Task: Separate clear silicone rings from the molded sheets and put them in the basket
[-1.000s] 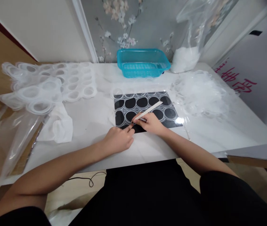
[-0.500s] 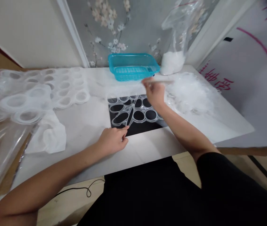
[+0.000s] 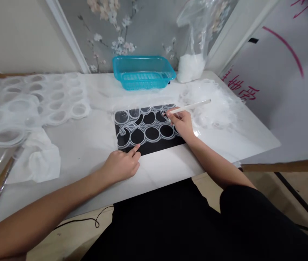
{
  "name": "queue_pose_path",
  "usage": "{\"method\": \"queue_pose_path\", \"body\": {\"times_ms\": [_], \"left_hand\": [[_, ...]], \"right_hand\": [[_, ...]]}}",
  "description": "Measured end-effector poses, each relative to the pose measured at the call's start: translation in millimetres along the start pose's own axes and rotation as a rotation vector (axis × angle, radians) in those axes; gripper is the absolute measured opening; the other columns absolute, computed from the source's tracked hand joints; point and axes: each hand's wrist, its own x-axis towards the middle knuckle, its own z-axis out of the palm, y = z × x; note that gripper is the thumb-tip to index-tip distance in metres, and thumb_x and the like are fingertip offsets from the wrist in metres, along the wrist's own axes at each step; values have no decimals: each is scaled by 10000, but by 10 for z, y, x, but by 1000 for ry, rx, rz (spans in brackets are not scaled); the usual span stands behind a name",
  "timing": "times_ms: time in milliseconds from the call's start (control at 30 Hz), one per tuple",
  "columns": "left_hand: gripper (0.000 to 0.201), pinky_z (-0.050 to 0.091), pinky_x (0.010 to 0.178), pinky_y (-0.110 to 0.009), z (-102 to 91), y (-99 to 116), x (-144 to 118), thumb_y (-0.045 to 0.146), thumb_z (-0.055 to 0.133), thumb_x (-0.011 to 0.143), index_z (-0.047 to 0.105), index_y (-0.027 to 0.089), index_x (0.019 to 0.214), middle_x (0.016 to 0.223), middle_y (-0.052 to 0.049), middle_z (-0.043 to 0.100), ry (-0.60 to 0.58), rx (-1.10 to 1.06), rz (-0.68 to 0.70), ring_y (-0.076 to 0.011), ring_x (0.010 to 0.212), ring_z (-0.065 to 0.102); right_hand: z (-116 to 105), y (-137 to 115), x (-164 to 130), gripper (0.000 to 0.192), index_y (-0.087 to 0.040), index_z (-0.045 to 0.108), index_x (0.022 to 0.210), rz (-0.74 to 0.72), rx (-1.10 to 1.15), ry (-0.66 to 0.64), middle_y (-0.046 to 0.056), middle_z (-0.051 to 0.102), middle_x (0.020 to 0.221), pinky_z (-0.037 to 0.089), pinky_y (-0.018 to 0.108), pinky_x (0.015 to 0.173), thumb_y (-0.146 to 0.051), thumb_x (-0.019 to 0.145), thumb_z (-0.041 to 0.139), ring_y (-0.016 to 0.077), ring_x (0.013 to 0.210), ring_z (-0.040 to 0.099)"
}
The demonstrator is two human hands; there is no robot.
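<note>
Clear plastic sheets of punched rings (image 3: 31,105) lie piled at the far left of the white table (image 3: 94,137), and just nearer to us a crumpled white cloth (image 3: 38,159) rests on the tabletop. Moving right, we see our left hand (image 3: 121,163) lying low on the table with most fingers curled under and the forefinger stretched out, its tip pressing the near edge of the black mat (image 3: 148,145). On that mat lies the clear ring sheet (image 3: 143,125), a web of linked circles showing white against the black; its left corner curls up a little. Behind the mat, against the flowered wall, stands a turquoise basket (image 3: 143,74), and beside it on the right a clear bag (image 3: 194,54) with white material in its bottom. Our right hand (image 3: 182,123) rests on the right end of the ring sheet, fingers closed narrowly around a thin white tool (image 3: 190,106) held like a pen, its dark tip touching the sheet near the far right rings and its shaft slanting up to the right. Further right, a loose heap of clear plastic scraps (image 3: 219,105) covers the table, just beside that hand.
</note>
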Motion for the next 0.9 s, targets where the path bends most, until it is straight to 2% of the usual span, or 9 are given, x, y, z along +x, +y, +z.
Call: {"method": "queue_pose_path", "body": {"times_ms": [167,300,433,500,567,633,700,800,900], "left_hand": [[165,422,404,-311,-5,-44,14,169,454,776,602,176,702,1230,-30,637,41,18,5,-169,444,615],[166,428,404,-313,11,-52,11,167,457,775,601,182,693,1216,-7,646,60,30,20,-164,436,607],[159,423,406,-308,20,-60,5,169,468,775,607,184,700,1213,-5,649,66,25,23,-157,433,601],[161,410,399,-305,6,-62,9,167,468,776,603,186,691,1201,3,658,69,30,13,-156,435,601],[165,396,390,-304,-27,-55,23,164,466,777,599,193,685,1182,23,669,76,28,-13,-158,440,603],[167,388,382,-305,-70,-35,52,165,464,781,595,198,683,1185,39,668,89,16,-42,-157,444,605],[166,390,384,-307,-108,1,103,177,464,793,599,196,697,1223,32,648,100,0,-30,-151,450,608],[173,397,384,-317,-123,83,220,193,455,811,620,182,759,1277,-14,615,74,-5,26,-148,444,606],[198,410,381,-329,-85,171,358,197,441,819,637,172,825,1272,-31,620,29,-13,47,-172,474,631]], "right_hand": [[32,-104,-12,328,-211,593,842,164,279,-127,36,654,818,477,264,577,-528,769,637,136,683,569],[-32,-176,-48,255,-222,574,917,223,402,-174,72,656,964,538,342,799,-466,873,516,184,962,622],[-131,-252,-43,259,-232,576,994,263,512,-164,72,630,1093,544,356,847,-408,956,390,185,1102,592],[-162,-297,-51,261,-250,582,980,252,575,-190,45,625,1106,561,318,774,-453,945,422,172,1057,612],[-165,-341,-70,252,-254,591,943,235,639,-268,24,630,1093,544,238,615,-492,884,536,147,925,643],[-136,-374,-96,253,-233,607,901,236,644,-380,19,646,1047,428,163,429,-460,804,659,107,747,638],[-81,-376,-129,243,-196,628,867,239,542,-487,25,664,948,296,155,332,-406,772,705,71,584,581],[15,-297,-191,232,-155,660,855,156,255,-531,23,659,811,307,186,340,-381,804,670,52,459,491],[77,-168,-256,207,-148,686,855,4,14,-443,27,675,797,393,215,451,-346,834,629,80,518,517]]}}
